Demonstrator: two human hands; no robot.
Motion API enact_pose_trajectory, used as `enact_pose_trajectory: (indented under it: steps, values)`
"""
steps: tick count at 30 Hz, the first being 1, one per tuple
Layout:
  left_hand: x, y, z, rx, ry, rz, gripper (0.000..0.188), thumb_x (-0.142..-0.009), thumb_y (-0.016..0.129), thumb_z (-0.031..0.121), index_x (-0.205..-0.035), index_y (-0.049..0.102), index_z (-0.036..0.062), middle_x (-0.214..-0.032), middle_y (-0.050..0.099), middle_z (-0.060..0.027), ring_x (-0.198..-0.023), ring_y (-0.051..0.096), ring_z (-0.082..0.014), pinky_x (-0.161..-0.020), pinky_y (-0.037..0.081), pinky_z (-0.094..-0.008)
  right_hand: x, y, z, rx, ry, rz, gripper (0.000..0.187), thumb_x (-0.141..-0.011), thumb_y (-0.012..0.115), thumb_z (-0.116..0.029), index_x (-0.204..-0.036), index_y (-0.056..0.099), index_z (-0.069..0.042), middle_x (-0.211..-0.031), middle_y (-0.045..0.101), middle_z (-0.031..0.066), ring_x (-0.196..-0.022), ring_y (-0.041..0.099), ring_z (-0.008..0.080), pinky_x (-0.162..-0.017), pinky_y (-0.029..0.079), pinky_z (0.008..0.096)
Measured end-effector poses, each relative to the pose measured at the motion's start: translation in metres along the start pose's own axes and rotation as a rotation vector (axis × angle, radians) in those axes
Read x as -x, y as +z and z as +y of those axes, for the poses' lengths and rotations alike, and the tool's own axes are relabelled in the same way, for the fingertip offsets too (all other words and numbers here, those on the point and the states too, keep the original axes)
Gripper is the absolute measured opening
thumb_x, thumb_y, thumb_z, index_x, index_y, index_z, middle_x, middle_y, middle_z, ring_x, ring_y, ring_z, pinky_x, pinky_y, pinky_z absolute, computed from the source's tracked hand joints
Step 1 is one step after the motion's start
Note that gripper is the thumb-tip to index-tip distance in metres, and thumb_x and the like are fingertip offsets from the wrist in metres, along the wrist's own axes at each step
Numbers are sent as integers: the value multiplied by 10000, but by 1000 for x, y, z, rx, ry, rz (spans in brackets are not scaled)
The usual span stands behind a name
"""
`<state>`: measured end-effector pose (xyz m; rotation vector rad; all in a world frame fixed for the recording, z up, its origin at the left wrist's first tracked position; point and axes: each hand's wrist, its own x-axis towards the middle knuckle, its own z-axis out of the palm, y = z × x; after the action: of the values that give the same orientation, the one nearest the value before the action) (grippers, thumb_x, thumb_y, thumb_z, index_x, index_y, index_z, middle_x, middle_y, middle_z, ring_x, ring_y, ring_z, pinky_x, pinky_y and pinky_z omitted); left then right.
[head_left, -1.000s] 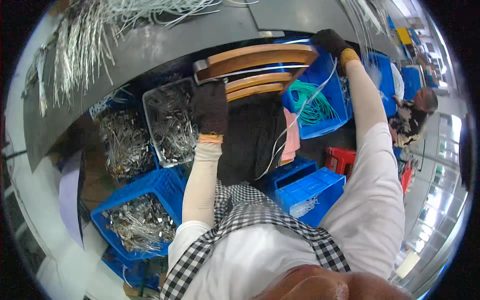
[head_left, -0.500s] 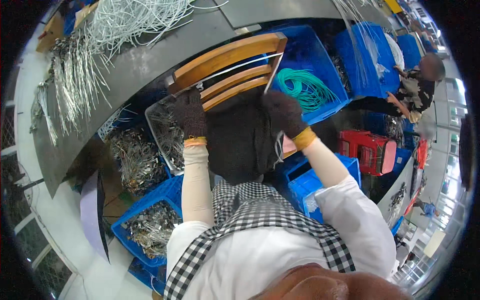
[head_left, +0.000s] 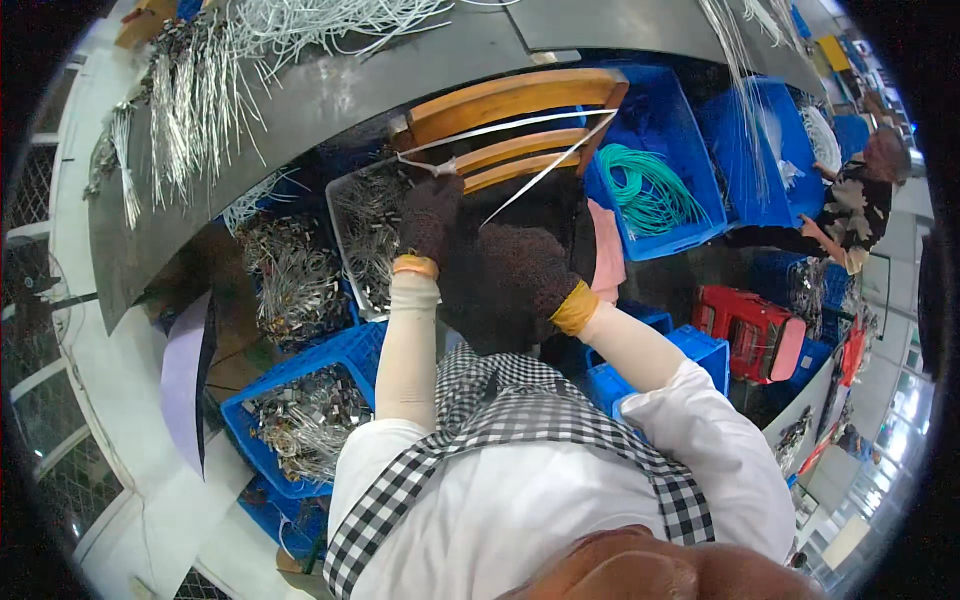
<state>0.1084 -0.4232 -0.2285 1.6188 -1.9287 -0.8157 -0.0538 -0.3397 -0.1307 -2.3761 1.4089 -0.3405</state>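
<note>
Your left hand (head_left: 430, 218) and right hand (head_left: 527, 266) grip white strap (head_left: 550, 169) around the far chair back (head_left: 520, 97); slack could unhook it.

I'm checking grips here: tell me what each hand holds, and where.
The right hand holds the white strap at its slanting stretch's lower end. The left hand is at the strap's bunched part; whether it grips cannot be told.

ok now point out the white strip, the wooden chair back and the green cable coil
white strip (head_left: 549, 169): head view, on its slanting stretch
wooden chair back (head_left: 515, 100): head view, on its top rail
green cable coil (head_left: 652, 192): head view, on its looped middle
</note>
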Motion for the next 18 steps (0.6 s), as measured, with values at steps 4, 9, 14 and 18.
enact_pose_trajectory:
  steps: [4,9,14,18]
  values:
    - [20,-4,8,-184,151,-287,244,-879,528,161,-1045,666,47,-1040,649,-200,-992,612,-368,-872,475,-412,-5,2,0,-85,-42,110,203,-795,587,-227,-940,618,-88,-773,638,125,-671,656,304,-582,519,426]
    - [24,-5,4,224,131,-268,250,-882,498,78,-1080,645,39,-1092,628,-196,-1058,584,-351,-925,453,-403,-9,16,1,20,-23,13,223,-797,596,-225,-974,633,-93,-834,656,98,-723,665,291,-607,523,409]
    - [17,-12,10,224,-215,232,307,-875,572,254,-1045,666,16,-989,671,-189,-914,645,-324,-827,484,-402,-10,5,2,71,65,-106,240,-804,587,-231,-989,634,-86,-879,656,101,-760,664,281,-621,521,412]
    - [18,-19,21,284,-6,218,300,-889,568,193,-1138,631,39,-1085,641,-178,-1032,614,-316,-913,459,-395,-11,-2,-2,45,-11,-12,266,-798,585,-223,-1024,629,-89,-869,652,95,-754,661,285,-623,517,411]
